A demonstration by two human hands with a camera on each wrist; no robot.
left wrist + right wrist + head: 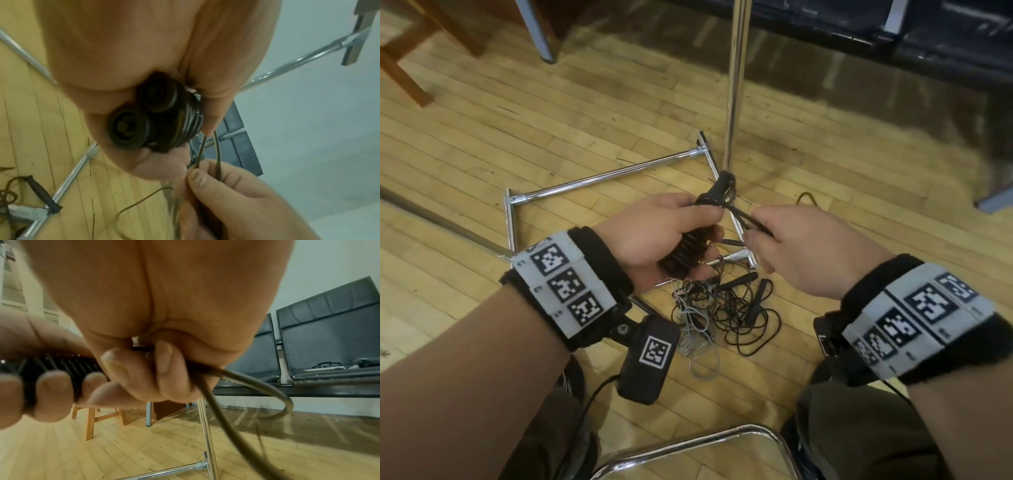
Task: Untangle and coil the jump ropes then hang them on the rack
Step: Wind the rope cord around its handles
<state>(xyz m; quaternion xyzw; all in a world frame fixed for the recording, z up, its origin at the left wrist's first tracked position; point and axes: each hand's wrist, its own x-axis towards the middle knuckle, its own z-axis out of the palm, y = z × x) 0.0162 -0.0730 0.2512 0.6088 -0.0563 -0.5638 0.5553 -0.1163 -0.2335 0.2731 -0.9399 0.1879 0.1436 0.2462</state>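
My left hand (671, 233) grips a black jump rope bundle (685, 250): two handles side by side with cord wound round them, their round end caps (131, 128) showing in the left wrist view. My right hand (774, 236) pinches a loop of the same black cord (743, 216) just right of the bundle; in the right wrist view the cord (236, 384) curves out from between thumb and finger. On the floor below lies a tangle of black and grey jump ropes (719, 308) with loose handles. The chrome rack (734, 102) stands behind the hands.
The rack's chrome base bars (599, 178) lie on the wooden floor around the tangle. A chrome chair frame (688, 445) is near my knees. A black bench (329, 337) lines the back wall, with wooden furniture legs (404, 68) at the far left.
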